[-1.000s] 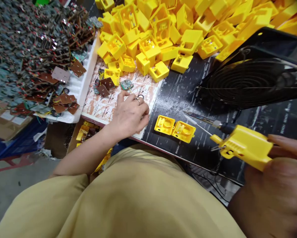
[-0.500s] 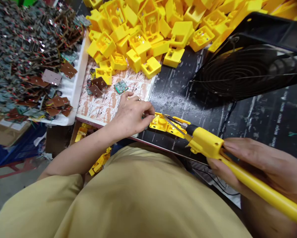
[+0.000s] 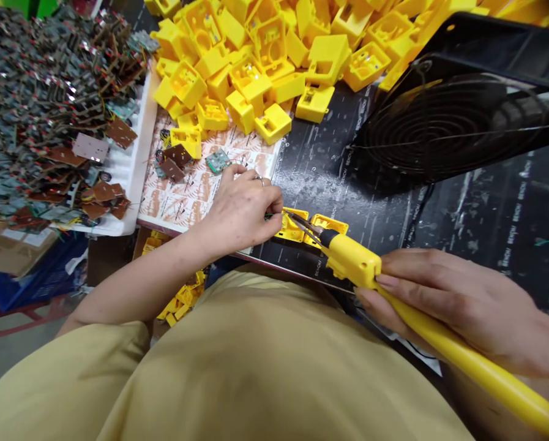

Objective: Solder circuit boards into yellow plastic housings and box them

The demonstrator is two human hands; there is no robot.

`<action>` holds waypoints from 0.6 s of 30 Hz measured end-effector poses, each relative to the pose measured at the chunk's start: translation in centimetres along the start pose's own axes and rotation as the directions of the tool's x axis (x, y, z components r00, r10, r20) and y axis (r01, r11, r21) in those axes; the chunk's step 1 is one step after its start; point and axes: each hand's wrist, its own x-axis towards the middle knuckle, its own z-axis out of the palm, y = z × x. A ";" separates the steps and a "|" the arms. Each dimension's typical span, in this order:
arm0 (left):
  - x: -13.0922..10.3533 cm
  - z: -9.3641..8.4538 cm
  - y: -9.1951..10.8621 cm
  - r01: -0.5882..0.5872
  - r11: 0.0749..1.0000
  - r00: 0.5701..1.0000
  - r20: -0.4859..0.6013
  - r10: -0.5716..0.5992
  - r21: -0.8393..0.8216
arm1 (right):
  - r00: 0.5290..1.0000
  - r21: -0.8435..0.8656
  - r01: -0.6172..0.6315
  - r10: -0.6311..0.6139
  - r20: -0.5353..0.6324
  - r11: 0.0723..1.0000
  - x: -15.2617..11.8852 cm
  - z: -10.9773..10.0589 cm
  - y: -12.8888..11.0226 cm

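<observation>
In my right hand (image 3: pixel 467 300) is a yellow soldering iron (image 3: pixel 352 257), gripped behind its head, with a thin guide tube beside the metal shaft. Its tip points left and reaches my left fingertips. My left hand (image 3: pixel 249 205) is closed in a pinch at the left end of a yellow plastic casing (image 3: pixel 293 228). A sliver of green shows under the fingers; what they hold is mostly hidden. A second open yellow casing part (image 3: pixel 328 225) lies just right of the first, partly behind the iron. Beyond my left knuckles rests a green circuit board (image 3: pixel 218 160).
Many yellow housings (image 3: pixel 274 122) are heaped at the back. A white foam tray (image 3: pixel 139 153) piled with circuit boards (image 3: pixel 49 104) stands at left. A black fan (image 3: pixel 439 128) sits at back right on the black bench top (image 3: pixel 320 159). Below the edge are more yellow parts (image 3: pixel 182 300).
My right hand has moved left with the soldering iron, bringing the tip to my left fingertips. The left hand keeps its pinch nearly in place.
</observation>
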 end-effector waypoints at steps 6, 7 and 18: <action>0.5 0.1 0.1 -0.053 0.998 0.999 -0.003 0.054 0.022 | 0.990 0.046 0.140 -0.141 0.012 0.989 1.0 -1.1 -0.5; 0.5 0.1 0.1 -0.059 0.998 0.998 -0.008 0.059 0.022 | 0.991 0.049 0.133 -0.134 0.016 0.990 0.9 -1.4 -0.4; 0.6 -0.1 0.0 -0.048 0.998 0.999 0.025 0.047 0.031 | 0.998 0.087 -0.048 0.051 -0.031 0.995 -1.5 -2.0 0.8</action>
